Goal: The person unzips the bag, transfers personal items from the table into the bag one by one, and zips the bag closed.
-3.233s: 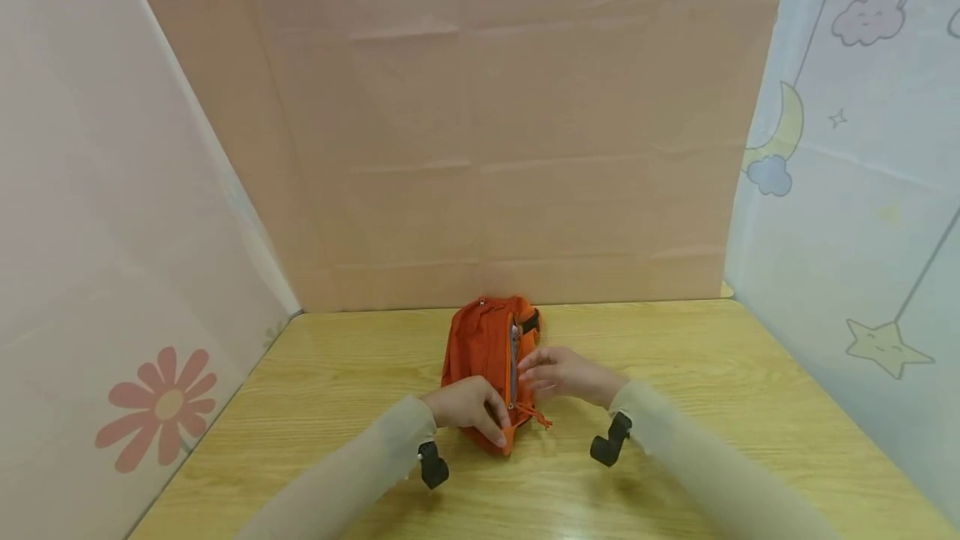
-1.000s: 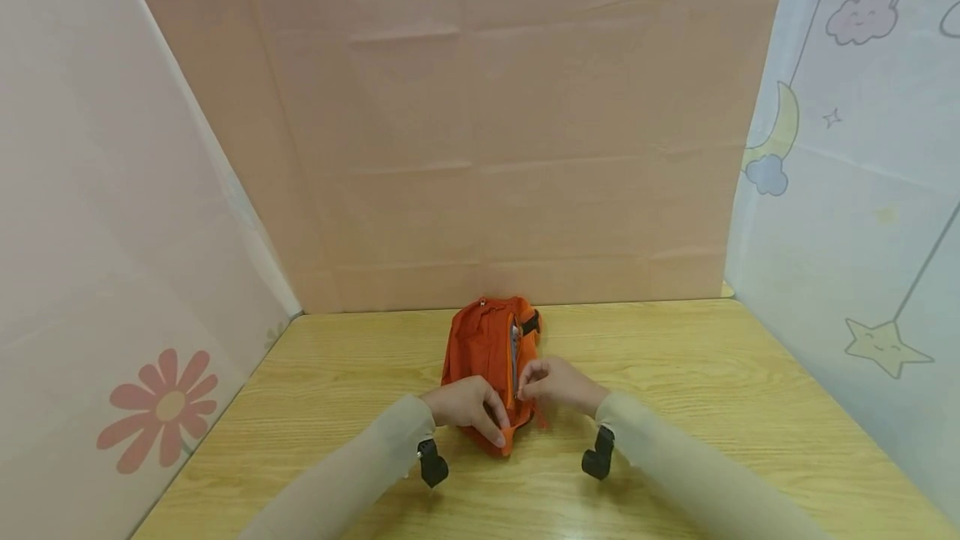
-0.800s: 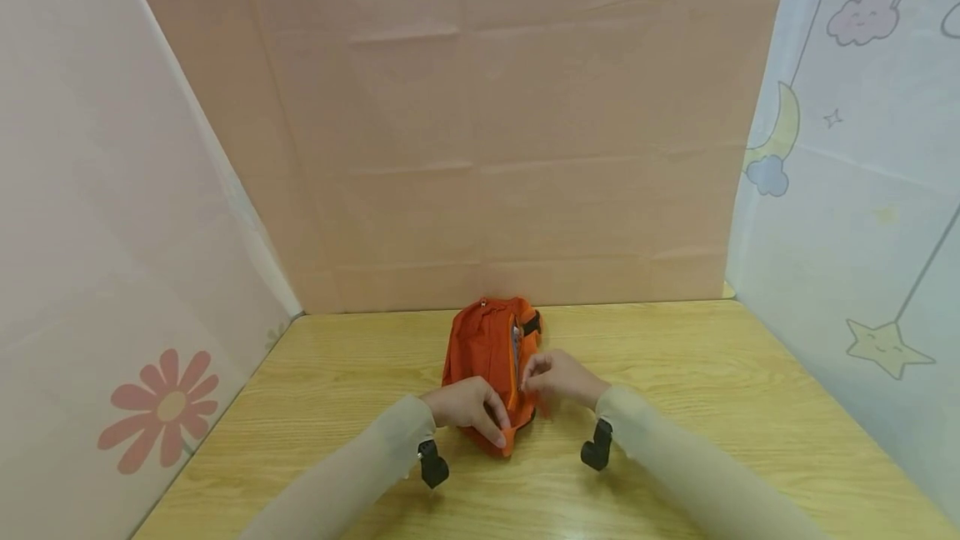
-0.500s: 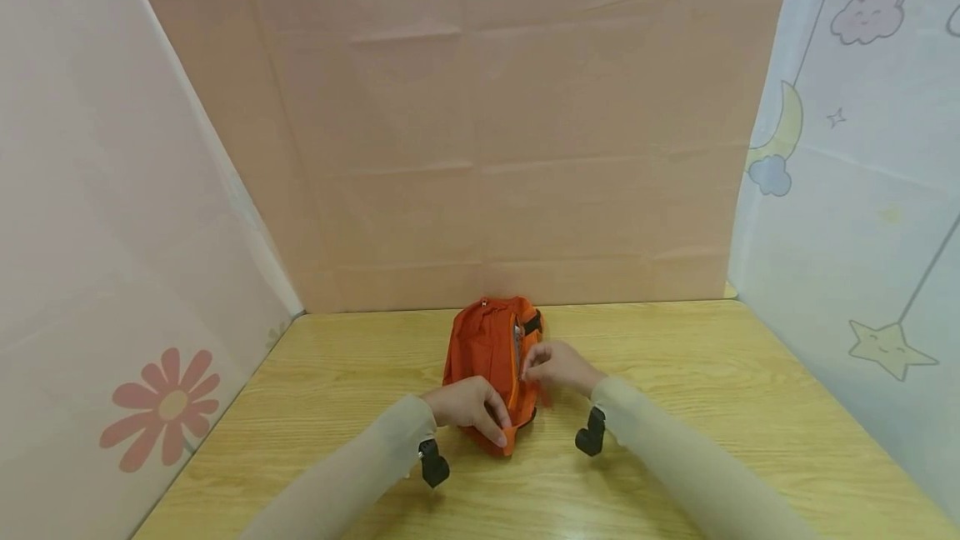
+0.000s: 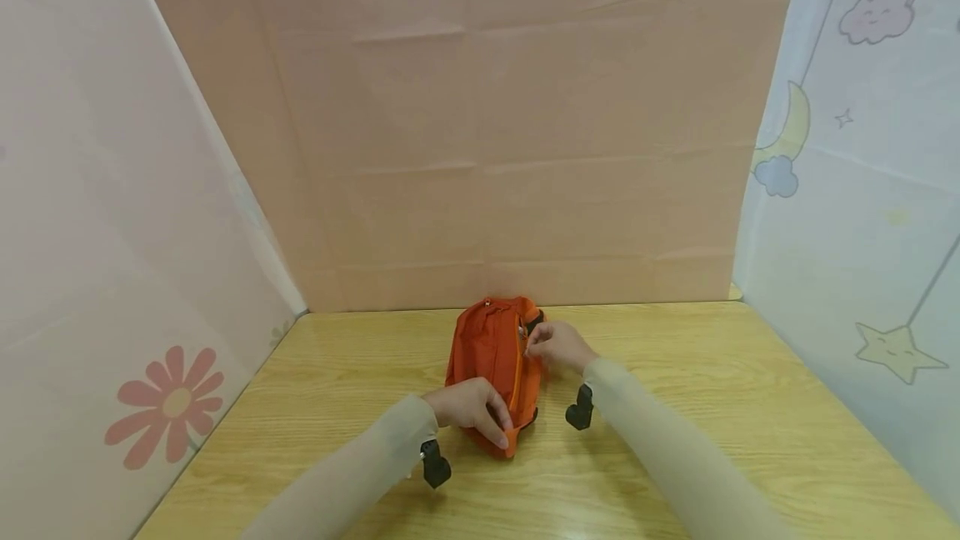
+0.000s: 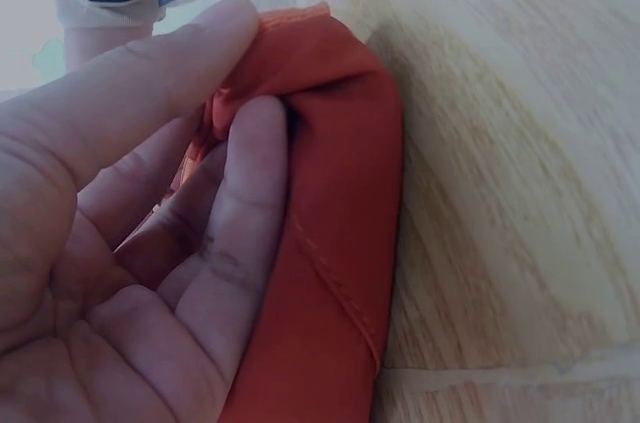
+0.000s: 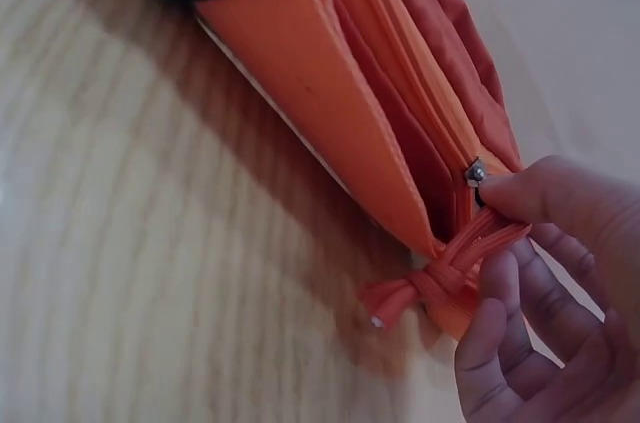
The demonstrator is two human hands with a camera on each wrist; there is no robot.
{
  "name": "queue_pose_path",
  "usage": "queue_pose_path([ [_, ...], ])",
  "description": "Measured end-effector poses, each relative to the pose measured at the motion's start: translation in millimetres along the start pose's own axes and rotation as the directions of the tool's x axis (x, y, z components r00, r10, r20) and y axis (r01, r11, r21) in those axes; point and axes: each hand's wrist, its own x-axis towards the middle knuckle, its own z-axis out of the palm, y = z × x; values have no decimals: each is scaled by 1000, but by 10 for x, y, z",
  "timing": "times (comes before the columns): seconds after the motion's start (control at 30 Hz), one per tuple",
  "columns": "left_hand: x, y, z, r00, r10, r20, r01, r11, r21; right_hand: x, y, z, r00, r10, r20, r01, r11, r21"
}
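Observation:
An orange-red fabric bag (image 5: 480, 348) lies on the wooden table, its long zipper (image 5: 519, 369) facing right. At its near corner my left hand (image 5: 468, 405) pinches the cloth; in the left wrist view the thumb and fingers (image 6: 258, 168) have the folded orange corner (image 6: 300, 58) between them. Toward the far end of the zipper is my right hand (image 5: 562, 347). In the right wrist view its thumb and fingers pinch the knotted orange cord (image 7: 440, 281) of the zipper pull, right beside the metal slider (image 7: 475, 175). Part of the cord is hidden by the fingers.
The bag lies on a light wooden table (image 5: 360, 357), near its back edge. A plain pinkish-brown cloth (image 5: 465, 123) hangs behind. Printed cloth walls stand left (image 5: 75, 190) and right (image 5: 862, 232). A black strap buckle (image 5: 536, 320) sits by the bag's far right side.
My right hand has moved away from me along the zipper, from the near part to the far end, and the grey gap there has vanished. My left hand has stayed at the near corner.

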Motion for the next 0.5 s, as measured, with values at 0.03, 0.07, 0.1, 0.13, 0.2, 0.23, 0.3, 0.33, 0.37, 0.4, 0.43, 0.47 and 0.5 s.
queue_pose_path([
  [0.03,0,-1,3,1000,1,0,-1,1000,-2,18,4,-6,1000,5,-10,-5,1000,-2],
  [0.07,1,-3,3,1000,1,1,-1,1000,-2,35,6,-12,1000,12,-23,-13,1000,-8],
  [0.1,2,-4,5,1000,0,2,0,1000,-2,51,11,-19,999,19,-35,-19,1000,-10],
  [0.13,4,-6,6,1000,-2,2,2,1000,-1,68,19,-26,999,24,-46,-25,1000,-17],
  [0.2,8,-6,9,1000,-3,4,3,1000,-4,97,35,-43,997,36,-69,-37,999,-27],
  [0.23,10,-6,10,1000,-4,6,4,1000,-3,108,46,-54,996,34,-81,-37,999,-34],
  [0.3,12,-4,13,1000,-3,8,4,1000,-6,118,64,-78,994,30,-104,-35,998,-48],
  [0.33,11,-1,15,1000,-5,10,5,1000,-9,120,70,-91,993,28,-115,-34,998,-52],
  [0.37,9,3,16,1000,-5,12,6,1000,-12,122,80,-105,992,27,-125,-35,998,-58],
  [0.4,9,4,18,1000,-7,13,7,1000,-8,121,93,-119,991,23,-135,-33,997,-69],
  [0.43,8,7,17,1000,-8,15,9,1000,-7,122,105,-131,989,32,-143,-43,996,-74],
  [0.47,7,10,17,1000,-9,17,9,1000,-5,123,119,-145,988,40,-152,-52,996,-78],
  [0.5,9,12,16,1000,-10,18,10,1000,0,124,131,-159,986,46,-159,-60,995,-81],
])
